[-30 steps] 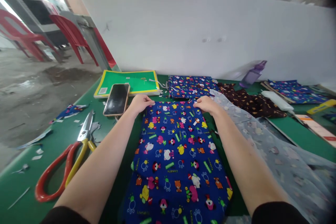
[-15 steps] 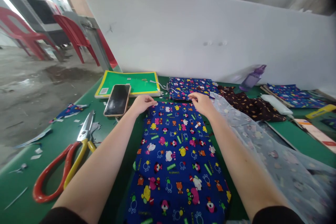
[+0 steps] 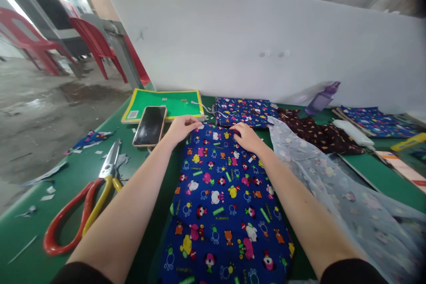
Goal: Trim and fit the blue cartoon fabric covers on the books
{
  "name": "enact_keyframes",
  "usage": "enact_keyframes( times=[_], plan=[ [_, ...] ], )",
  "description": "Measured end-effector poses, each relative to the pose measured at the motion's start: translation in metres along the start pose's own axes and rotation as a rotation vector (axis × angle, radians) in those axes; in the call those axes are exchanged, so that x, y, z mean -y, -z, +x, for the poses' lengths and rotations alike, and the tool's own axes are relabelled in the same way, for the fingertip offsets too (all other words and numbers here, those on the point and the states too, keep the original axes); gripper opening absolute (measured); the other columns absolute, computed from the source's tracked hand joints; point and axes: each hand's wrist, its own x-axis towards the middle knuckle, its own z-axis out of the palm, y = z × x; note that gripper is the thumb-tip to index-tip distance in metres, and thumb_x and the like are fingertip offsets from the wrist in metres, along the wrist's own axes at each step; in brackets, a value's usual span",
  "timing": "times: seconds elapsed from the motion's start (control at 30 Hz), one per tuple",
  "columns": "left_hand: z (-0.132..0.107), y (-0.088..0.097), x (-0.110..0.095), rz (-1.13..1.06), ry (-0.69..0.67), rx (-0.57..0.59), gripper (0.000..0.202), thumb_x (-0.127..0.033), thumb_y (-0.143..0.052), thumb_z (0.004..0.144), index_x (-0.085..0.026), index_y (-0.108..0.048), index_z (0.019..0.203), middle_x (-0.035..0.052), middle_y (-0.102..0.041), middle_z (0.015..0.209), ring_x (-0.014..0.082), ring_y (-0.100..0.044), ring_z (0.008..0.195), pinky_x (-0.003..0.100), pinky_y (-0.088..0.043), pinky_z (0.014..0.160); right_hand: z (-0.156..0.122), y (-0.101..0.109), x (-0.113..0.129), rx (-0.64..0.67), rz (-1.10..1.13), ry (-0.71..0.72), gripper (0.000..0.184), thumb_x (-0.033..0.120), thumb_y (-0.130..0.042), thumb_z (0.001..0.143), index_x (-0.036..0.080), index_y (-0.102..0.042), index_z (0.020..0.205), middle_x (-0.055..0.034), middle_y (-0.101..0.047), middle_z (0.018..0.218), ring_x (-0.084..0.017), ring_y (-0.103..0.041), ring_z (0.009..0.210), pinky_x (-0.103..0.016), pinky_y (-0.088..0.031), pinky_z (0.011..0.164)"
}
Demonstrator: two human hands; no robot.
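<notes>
A dark blue piece of fabric with printed cartoon animals lies flat in front of me, running off the bottom of the view. At its far left corner, my left hand pinches the edge between thumb and fingers. My right hand is on the far edge toward the right corner, its bent fingers gripping the cloth. Just beyond that edge rests a folded stack of the same blue print. Large scissors with red and yellow handles lie left of my left forearm.
A phone leans on a green book at the back left. Pale sheer fabric and brown patterned cloth lie to the right, near a purple bottle. A white board stands behind; scraps litter the green table.
My right hand has shifted left along the far edge, from the right corner inward. My left hand stays at the left corner, and that edge sits slightly farther away.
</notes>
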Motion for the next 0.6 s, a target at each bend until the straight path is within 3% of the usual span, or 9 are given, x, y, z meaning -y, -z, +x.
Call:
enact_keyframes(
  times=[0.1, 0.23, 0.33, 0.5, 0.6],
  plan=[
    [0.0, 0.0, 0.002, 0.003, -0.017, 0.028, 0.024, -0.041, -0.063, 0.076, -0.018, -0.064, 0.083, 0.0044, -0.068, 0.083, 0.0159, -0.061, 0.072, 0.028, -0.046, 0.065, 0.001, -0.001, 0.002, -0.054, 0.063, -0.029, 0.028, 0.018, -0.044, 0.082, 0.016, -0.059, 0.106, -0.0085, -0.059, 0.108, -0.019, -0.055, 0.097, -0.033, -0.042, 0.087],
    [0.007, 0.002, 0.01, 0.327, -0.016, 0.01, 0.031, -0.049, -0.055, 0.079, -0.02, -0.065, 0.077, 0.0043, -0.068, 0.079, 0.0188, -0.061, 0.071, 0.029, -0.043, 0.063, 0.001, -0.002, 0.003, -0.081, 0.093, -0.07, 0.026, 0.018, -0.049, 0.078, 0.016, -0.057, 0.102, -0.0075, -0.059, 0.103, -0.017, -0.057, 0.088, -0.03, -0.044, 0.081],
    [0.014, 0.001, 0.016, 0.51, -0.003, -0.035, 0.032, -0.05, -0.058, 0.076, -0.02, -0.065, 0.067, 0.0063, -0.066, 0.072, 0.0228, -0.06, 0.072, 0.031, -0.038, 0.062, 0.0, -0.003, 0.0, -0.025, 0.072, -0.032, 0.03, 0.019, -0.05, 0.077, 0.017, -0.056, 0.107, -0.0081, -0.058, 0.107, -0.019, -0.057, 0.093, -0.031, -0.043, 0.084],
    [0.016, -0.003, 0.013, 0.539, -0.021, -0.05, 0.041, -0.047, -0.037, 0.088, -0.021, -0.068, 0.083, 0.0091, -0.068, 0.084, 0.0249, -0.06, 0.08, 0.031, -0.037, 0.064, -0.001, -0.006, -0.001, 0.004, 0.05, 0.002, 0.041, 0.018, -0.046, 0.08, 0.019, -0.049, 0.12, -0.009, -0.055, 0.12, -0.023, -0.05, 0.11, -0.036, -0.039, 0.092],
    [0.015, -0.005, 0.008, 0.519, -0.052, 0.008, 0.041, -0.049, -0.039, 0.087, -0.022, -0.068, 0.078, 0.0066, -0.069, 0.081, 0.0221, -0.061, 0.076, 0.029, -0.037, 0.063, 0.0, -0.007, 0.001, 0.045, 0.026, -0.003, 0.044, 0.017, -0.046, 0.078, 0.019, -0.047, 0.122, -0.0091, -0.054, 0.123, -0.025, -0.047, 0.113, -0.039, -0.038, 0.093]
  ],
)
